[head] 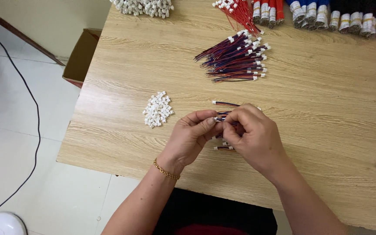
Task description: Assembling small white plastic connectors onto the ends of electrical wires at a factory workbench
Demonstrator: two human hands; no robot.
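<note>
My left hand and my right hand meet over the wooden table, fingertips pinched together on a small white connector with short red and blue wires. More short wires with white ends lie on the table under and behind my hands. A small heap of loose white connector housings lies just left of my left hand. A gold bracelet is on my left wrist.
A pile of red-blue wires with white connectors lies farther back. Bundles of red, blue and black wires line the far edge, with another heap of white housings. A cardboard box and a black cable are on the floor, left.
</note>
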